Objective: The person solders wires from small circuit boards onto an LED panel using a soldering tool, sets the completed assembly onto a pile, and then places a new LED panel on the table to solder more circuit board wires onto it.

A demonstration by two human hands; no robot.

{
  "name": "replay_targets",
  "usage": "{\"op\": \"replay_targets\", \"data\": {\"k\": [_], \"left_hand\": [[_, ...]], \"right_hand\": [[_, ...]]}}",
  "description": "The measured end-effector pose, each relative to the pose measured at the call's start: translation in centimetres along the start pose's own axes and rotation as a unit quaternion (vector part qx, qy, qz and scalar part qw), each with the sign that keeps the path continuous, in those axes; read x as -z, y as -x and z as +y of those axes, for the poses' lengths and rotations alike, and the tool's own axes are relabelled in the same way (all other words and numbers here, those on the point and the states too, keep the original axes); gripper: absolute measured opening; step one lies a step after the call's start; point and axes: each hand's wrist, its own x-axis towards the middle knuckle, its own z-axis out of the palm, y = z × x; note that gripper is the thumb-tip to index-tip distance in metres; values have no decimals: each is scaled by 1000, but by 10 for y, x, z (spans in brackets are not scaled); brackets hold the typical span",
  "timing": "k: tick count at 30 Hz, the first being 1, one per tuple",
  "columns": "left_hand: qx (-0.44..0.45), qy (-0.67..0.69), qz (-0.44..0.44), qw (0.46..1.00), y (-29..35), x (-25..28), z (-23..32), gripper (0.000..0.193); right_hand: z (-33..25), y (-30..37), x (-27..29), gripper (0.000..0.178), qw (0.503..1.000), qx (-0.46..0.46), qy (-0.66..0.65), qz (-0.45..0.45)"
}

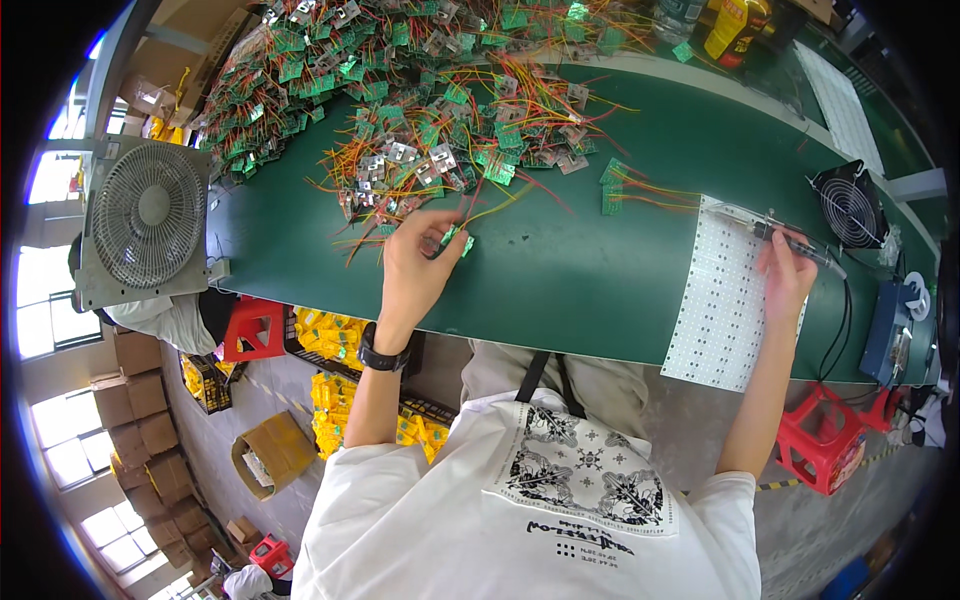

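My left hand (415, 265), with a dark watch on its wrist, pinches a small green circuit board (468, 245) with wires at the near edge of a loose heap of wired circuit boards (480, 130). My right hand (787, 280) grips a soldering iron (815, 253) like a pen. The iron points left over the top edge of a white perforated-looking panel (715, 300) dotted with small dark marks. Red and yellow wires (665, 198) run from that edge to a few small green boards (611, 188) lying to its left.
A much bigger pile of wired boards (290, 80) rises at the far left of the green table (560, 290). A box fan (150, 205) stands at the left. A small black fan (850, 205) and a blue soldering station (885, 325) with solder spool sit at the right.
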Motion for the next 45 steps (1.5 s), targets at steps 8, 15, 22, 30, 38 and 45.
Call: {"op": "replay_targets", "data": {"k": [8, 15, 22, 30, 38, 45], "left_hand": [[-24, 41, -61, 997, 10, 13, 0, 12], [-27, 86, -50, 995, 12, -21, 13, 9], [-10, 59, -169, 984, 10, -32, 23, 19], [-57, -12, -241, 969, 7, -22, 33, 27], [-5, 77, -327, 942, 1, -15, 30, 21], [7, 126, -205, 971, 1, -39, 20, 15]], "right_hand": [[-3, 1, -1, 19, 1000, -10, 0, 24], [3, -2, 2, 19, 1000, -19, -9, 2], [1, -3, 3, 19, 1000, -16, -20, 8], [1, -2, 2, 18, 999, -22, -19, 15], [2, -3, 5, 19, 1000, -20, -11, 17], [5, -2, 6, 19, 999, -23, -9, 22]]}}
